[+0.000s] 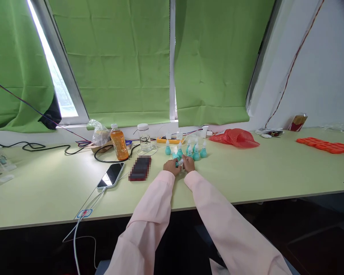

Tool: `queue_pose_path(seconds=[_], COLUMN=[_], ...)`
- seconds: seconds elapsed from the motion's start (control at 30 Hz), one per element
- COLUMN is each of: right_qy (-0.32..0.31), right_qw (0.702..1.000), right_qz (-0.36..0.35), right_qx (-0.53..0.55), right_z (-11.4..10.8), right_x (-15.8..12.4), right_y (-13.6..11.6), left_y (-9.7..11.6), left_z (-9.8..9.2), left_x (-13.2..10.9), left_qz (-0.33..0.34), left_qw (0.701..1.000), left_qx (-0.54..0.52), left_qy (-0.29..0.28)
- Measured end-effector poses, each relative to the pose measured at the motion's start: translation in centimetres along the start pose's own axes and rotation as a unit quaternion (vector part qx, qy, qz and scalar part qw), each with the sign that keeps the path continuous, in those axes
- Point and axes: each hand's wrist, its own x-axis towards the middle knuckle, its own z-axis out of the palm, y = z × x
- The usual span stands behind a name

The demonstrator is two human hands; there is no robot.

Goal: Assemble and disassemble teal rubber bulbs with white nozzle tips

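Note:
Near the table's front middle, my left hand (171, 167) is closed around the teal end of a small bulb syringe (180, 163) with a clear nozzle. My right hand (189, 164) pinches at the clear end, its fingers partly hidden. Just beyond the hands stand several more bulb syringes, teal bulbs with pale pointed tips, among them one at the right (203, 152) and one at the left (167, 150). Another teal bulb (175, 156) lies close to my left fingers.
Left of my hands lie a dark pixelated object (140, 168) and a phone (111, 175) on a cable. Behind are an orange drink bottle (119, 143) and a clear lidded jar (144, 138). Rightward are a red plastic bag (236, 138) and orange trays (329, 146).

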Motion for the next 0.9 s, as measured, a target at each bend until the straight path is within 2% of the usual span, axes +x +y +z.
queue_pose_path(seconds=[0.1, 0.27, 0.4, 0.53, 0.73, 0.9], right_qy=[-0.011, -0.061, -0.067, -0.041, -0.002, -0.013], right_qw=[1.000, 0.997, 0.995, 0.990, 0.965, 0.950], right_qz=[0.014, 0.035, 0.031, 0.006, -0.057, -0.089], right_qx=[-0.013, -0.033, -0.073, -0.138, -0.255, -0.300], right_z=[0.0, 1.2, 0.8, 0.0, 0.6, 0.7], right_x=[-0.1, -0.5, -0.6, -0.6, -1.6, -1.6], right_y=[-0.1, -0.7, -1.3, -1.5, -1.3, -1.1], left_y=[-0.1, -1.7, -2.2, -2.2, -3.2, -3.5], left_z=[-0.5, -2.1, -3.0, -3.0, -2.4, -2.3], left_x=[-0.7, -2.0, -2.5, -2.3, -1.6, -1.4], left_qz=[0.004, 0.015, 0.024, 0.016, -0.019, -0.013], left_qw=[1.000, 0.999, 0.999, 1.000, 0.999, 0.998], left_qx=[0.012, 0.013, -0.001, -0.003, 0.029, 0.031], left_qy=[-0.012, -0.026, -0.033, -0.024, -0.031, -0.053])
